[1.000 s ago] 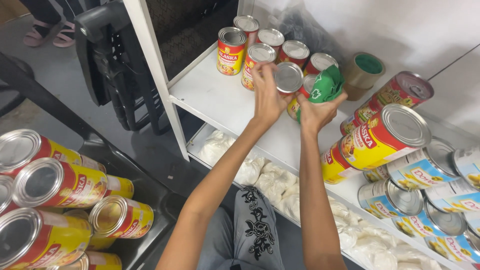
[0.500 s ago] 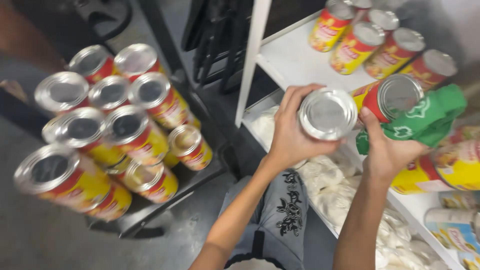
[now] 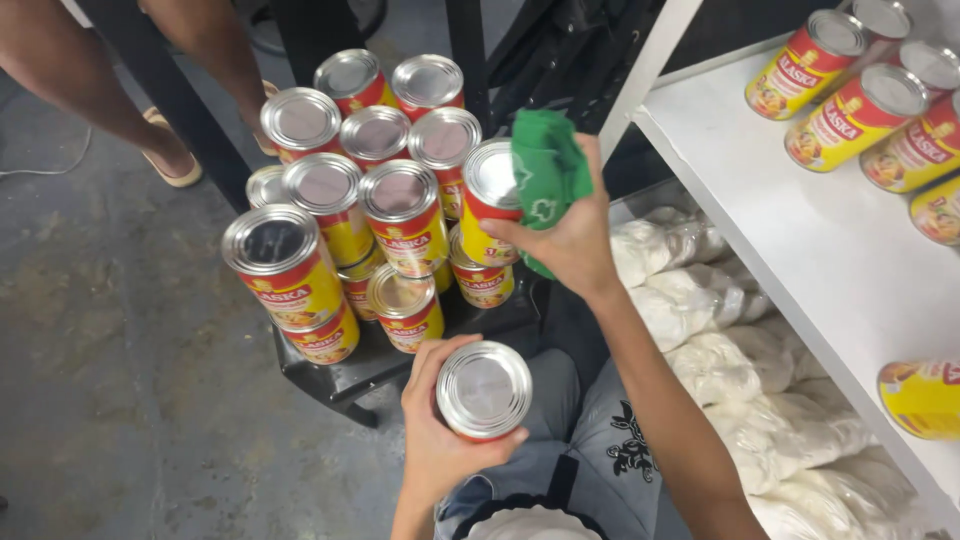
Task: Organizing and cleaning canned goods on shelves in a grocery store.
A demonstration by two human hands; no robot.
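Observation:
My left hand (image 3: 440, 440) grips a red-and-yellow tin can (image 3: 484, 390) over my lap, its silver lid facing up. My right hand (image 3: 565, 235) holds a bunched green cloth (image 3: 547, 175) and also grips a second red-and-yellow can (image 3: 490, 205) at the right edge of a stack of like cans (image 3: 350, 220). That stack stands two layers high on a dark stool (image 3: 350, 375) in front of me.
A white shelf (image 3: 800, 230) on the right carries more cans (image 3: 850, 100), with one yellow can (image 3: 920, 398) near its front edge. Clear bags of white goods (image 3: 740, 390) lie under it. Another person's bare legs and sandals (image 3: 170, 150) stand at the back left on grey concrete.
The view swung from the shelf to the stacked cans. My left hand brought its can down to my lap. My right hand with the cloth moved left onto a can by the stack.

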